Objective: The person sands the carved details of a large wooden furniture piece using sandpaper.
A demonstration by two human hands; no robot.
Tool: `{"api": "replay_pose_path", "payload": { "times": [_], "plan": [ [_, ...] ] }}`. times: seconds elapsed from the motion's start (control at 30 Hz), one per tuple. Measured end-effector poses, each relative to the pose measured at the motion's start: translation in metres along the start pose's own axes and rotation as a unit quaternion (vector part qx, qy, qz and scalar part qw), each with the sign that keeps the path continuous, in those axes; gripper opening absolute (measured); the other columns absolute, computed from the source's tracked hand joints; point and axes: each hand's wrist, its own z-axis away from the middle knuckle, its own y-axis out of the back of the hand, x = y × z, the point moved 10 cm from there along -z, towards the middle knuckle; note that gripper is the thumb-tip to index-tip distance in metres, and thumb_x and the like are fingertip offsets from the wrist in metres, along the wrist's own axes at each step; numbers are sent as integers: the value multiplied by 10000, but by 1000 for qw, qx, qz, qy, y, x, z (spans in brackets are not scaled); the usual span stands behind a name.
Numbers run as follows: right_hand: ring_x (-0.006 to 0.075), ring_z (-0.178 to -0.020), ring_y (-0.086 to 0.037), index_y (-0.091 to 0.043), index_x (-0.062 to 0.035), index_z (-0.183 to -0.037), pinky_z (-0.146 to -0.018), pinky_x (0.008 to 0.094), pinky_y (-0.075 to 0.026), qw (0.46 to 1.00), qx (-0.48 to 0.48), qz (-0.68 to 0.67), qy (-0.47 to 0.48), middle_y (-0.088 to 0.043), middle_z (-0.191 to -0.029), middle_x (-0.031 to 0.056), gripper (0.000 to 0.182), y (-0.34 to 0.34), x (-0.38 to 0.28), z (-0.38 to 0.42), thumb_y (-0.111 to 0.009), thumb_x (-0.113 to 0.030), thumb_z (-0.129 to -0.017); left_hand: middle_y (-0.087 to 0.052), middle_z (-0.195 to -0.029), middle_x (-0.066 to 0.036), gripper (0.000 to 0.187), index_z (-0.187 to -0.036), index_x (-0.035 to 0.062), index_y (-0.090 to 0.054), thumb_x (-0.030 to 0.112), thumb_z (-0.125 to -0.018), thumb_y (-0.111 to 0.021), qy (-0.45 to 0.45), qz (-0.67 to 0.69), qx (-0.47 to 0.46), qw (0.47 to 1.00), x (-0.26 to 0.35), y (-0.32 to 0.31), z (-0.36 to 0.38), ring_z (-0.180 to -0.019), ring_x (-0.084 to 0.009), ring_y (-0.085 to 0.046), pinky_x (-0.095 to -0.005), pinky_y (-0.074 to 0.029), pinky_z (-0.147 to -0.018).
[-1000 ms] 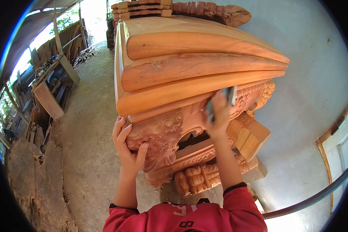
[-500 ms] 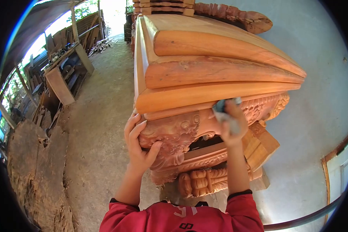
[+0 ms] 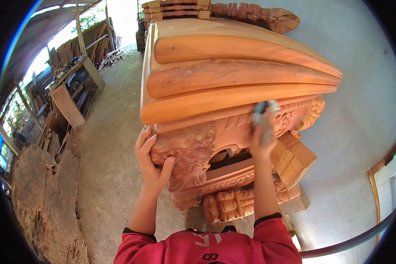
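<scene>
A large carved wooden piece of furniture (image 3: 233, 66), with stepped, rounded mouldings along its upper side, fills the middle of the head view. My left hand (image 3: 150, 165) grips its carved corner (image 3: 182, 152), fingers on the outer edge and thumb on the carving. Blurred by motion, my right hand (image 3: 264, 138) is closed on a crumpled grey-green cloth (image 3: 265, 109). That cloth is against the narrow ledge under the lowest moulding, beside the carved front. Its exact material is hard to make out.
Carved wooden legs (image 3: 229, 207) and a squared wooden block (image 3: 295, 160) sit under the front. More carved timber (image 3: 255, 15) lies behind. To the left stand a rough wood slab (image 3: 44, 198) and a cluttered shelf (image 3: 68, 103). A pale wall (image 3: 361, 88) rises on the right.
My right hand and the cloth have shifted slightly right and up along the ledge. The furniture and my left hand appear a little further left as the view shifts; the left grip stays.
</scene>
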Motion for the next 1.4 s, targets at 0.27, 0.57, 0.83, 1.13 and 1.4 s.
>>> {"api": "replay_pose_path", "payload": {
  "times": [0.27,0.57,0.83,1.13,1.4],
  "plan": [
    [332,-1223,-406,-529,-18,-1186,-1056,522,-119,991,-19,129,-4,-453,-1282,210,387,-12,-27,24,-532,-48,-801,-373,-1298,-182,512,-1205,22,-413,207,-779,-628,13,11,20,1000,1,0,1,-1232,-343,-350,-435,-277,-1016],
    [269,-1166,-462,-475,40,-1206,-987,356,-321,928,161,-90,-323,-467,-1268,195,355,47,98,67,-430,-102,-884,-365,-1308,-187,519,-1206,21,-413,177,-758,-624,16,6,26,1000,-1,-1,4,-1225,-331,-360,-421,-275,-1017],
    [266,-1189,-465,-509,-32,-1188,-1046,556,-76,959,-58,235,-148,-495,-1264,145,371,19,52,64,-456,-7,-821,-349,-1335,-178,493,-1221,15,-387,221,-816,-579,19,3,29,999,1,-2,3,-1243,-291,-337,-395,-245,-1035],
    [277,-1181,-473,-541,-31,-1143,-1055,533,-112,970,-117,201,-69,-544,-1190,162,339,2,15,72,-469,3,-814,-353,-1320,-181,530,-1217,22,-396,193,-769,-620,26,21,40,999,-1,-2,3,-1224,-304,-348,-403,-267,-1020],
    [366,-1231,-389,-469,37,-1191,-1018,524,-223,978,29,106,-179,-470,-1281,173,359,38,53,89,-471,-14,-836,-354,-1319,-188,532,-1221,20,-392,202,-775,-619,24,2,30,999,-2,-1,4,-1226,-309,-350,-408,-271,-1017]
  ]
}}
